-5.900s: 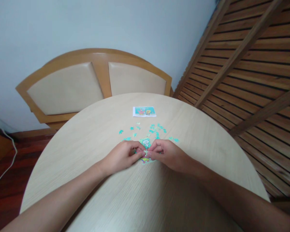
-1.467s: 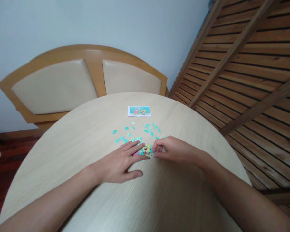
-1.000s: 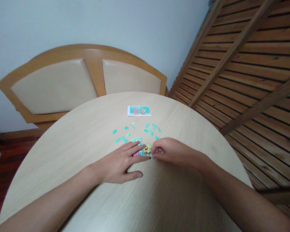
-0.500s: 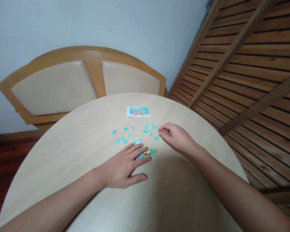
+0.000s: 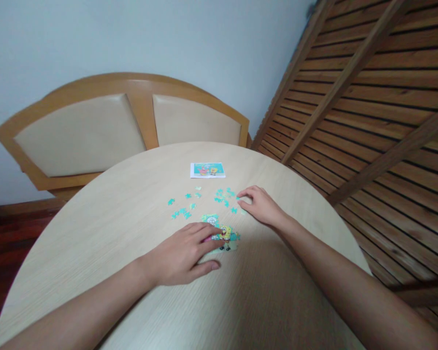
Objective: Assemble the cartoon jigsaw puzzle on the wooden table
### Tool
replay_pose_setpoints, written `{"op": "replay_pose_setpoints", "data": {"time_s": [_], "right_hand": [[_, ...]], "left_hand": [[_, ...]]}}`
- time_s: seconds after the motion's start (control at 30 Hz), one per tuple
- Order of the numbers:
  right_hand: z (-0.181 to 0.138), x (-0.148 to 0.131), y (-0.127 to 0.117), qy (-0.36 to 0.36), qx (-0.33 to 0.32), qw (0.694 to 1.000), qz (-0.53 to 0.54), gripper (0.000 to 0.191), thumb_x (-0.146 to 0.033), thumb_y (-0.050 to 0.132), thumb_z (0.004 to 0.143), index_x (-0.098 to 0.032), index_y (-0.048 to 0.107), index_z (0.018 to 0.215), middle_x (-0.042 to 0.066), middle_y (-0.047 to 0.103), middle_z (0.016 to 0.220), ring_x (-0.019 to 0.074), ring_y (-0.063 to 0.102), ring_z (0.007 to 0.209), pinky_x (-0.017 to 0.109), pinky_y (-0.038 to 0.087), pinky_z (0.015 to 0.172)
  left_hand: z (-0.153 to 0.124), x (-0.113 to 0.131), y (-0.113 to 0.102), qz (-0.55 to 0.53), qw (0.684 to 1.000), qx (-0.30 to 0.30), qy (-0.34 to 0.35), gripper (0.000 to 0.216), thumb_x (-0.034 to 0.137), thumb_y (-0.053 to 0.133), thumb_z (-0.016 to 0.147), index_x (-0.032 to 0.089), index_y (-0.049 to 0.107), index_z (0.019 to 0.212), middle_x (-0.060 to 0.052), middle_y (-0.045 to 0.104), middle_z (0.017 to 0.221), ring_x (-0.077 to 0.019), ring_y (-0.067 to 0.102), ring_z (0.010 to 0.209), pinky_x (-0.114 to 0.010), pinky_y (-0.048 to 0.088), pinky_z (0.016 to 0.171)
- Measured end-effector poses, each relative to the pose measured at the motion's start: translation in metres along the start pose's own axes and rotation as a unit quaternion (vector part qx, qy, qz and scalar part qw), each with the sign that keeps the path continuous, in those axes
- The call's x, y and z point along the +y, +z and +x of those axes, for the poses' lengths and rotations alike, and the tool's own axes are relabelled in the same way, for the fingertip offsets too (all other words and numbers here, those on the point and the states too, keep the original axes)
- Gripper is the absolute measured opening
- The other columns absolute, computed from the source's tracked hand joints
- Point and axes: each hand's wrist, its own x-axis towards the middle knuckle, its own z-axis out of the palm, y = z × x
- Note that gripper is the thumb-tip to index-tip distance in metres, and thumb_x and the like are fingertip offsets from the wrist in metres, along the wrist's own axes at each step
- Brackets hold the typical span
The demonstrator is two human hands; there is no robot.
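My left hand (image 5: 186, 253) lies open over the left part of a partly joined jigsaw puzzle (image 5: 232, 245), fingers stretched across it. A yellow cartoon figure and a pale face show on the puzzle; its left side is hidden under the fingers. Just beyond, my right hand (image 5: 259, 203) rests at the right edge of a group of loose teal puzzle pieces (image 5: 226, 198). Its thumb and forefinger are slightly apart, with the tips at a small teal piece (image 5: 238, 198). A pale green piece (image 5: 243, 212) lies below the right thumb.
More loose pieces (image 5: 182, 212) lie scattered to the left. Behind them is a picture card (image 5: 208, 169) with cartoon figures on teal. The round wooden table (image 5: 105, 233) meets a padded chair back (image 5: 197, 116) at the far side; a slatted wooden screen (image 5: 350, 107) stands right.
My left hand has shifted slightly down and left, uncovering more of the puzzle's yellow figure. The right thumb and forefinger have spread a little beside the loose pieces. The view has tilted slightly.
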Motion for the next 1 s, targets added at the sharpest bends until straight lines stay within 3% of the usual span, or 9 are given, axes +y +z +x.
{"op": "replay_pose_setpoints", "data": {"time_s": [0.17, 0.4, 0.6, 1.0], "right_hand": [[0.0, 0.008, 0.0, 0.004, -0.008, 1.0, 0.006, 0.02, -0.031, 0.071, 0.083, -0.02, 0.073, 0.1, 0.01, 0.069, 0.11, 0.0271, 0.063, 0.106, 0.043, 0.047, 0.099], [-0.001, 0.005, 0.003, -0.002, -0.009, 1.0, 0.018, 0.014, -0.022, 0.07, 0.08, -0.021, 0.074, 0.093, 0.008, 0.068, 0.11, 0.0259, 0.062, 0.107, 0.041, 0.045, 0.1], [-0.001, 0.007, -0.003, -0.028, -0.03, 0.999, 0.035, 0.016, -0.035, 0.069, 0.087, -0.021, 0.074, 0.093, 0.009, 0.068, 0.107, 0.0254, 0.062, 0.104, 0.041, 0.046, 0.097], [-0.003, 0.004, -0.008, -0.056, -0.043, 0.997, 0.036, 0.017, -0.031, 0.068, 0.089, -0.022, 0.074, 0.102, 0.01, 0.068, 0.108, 0.0265, 0.063, 0.105, 0.044, 0.046, 0.099]], "left_hand": [[-0.002, -0.003, 0.001, -0.01, 1.0, 0.0, 0.013, 0.042, 0.04, 0.054, 0.102, 0.023, 0.055, 0.14, -0.013, 0.059, 0.135, -0.0297, 0.056, 0.123, -0.048, 0.047, 0.106], [-0.001, 0.001, 0.0, -0.002, 0.999, -0.013, 0.032, 0.052, 0.045, 0.058, 0.099, 0.02, 0.052, 0.144, -0.016, 0.056, 0.143, -0.0333, 0.053, 0.131, -0.052, 0.043, 0.111], [-0.001, 0.016, 0.004, 0.006, 0.999, -0.039, 0.035, 0.059, 0.051, 0.06, 0.097, 0.018, 0.053, 0.145, -0.016, 0.049, 0.152, -0.0354, 0.048, 0.139, -0.053, 0.039, 0.116], [-0.002, 0.019, 0.007, -0.002, 0.999, -0.037, 0.027, 0.062, 0.055, 0.061, 0.095, 0.017, 0.053, 0.144, -0.017, 0.047, 0.154, -0.036, 0.046, 0.141, -0.054, 0.039, 0.116]]}}
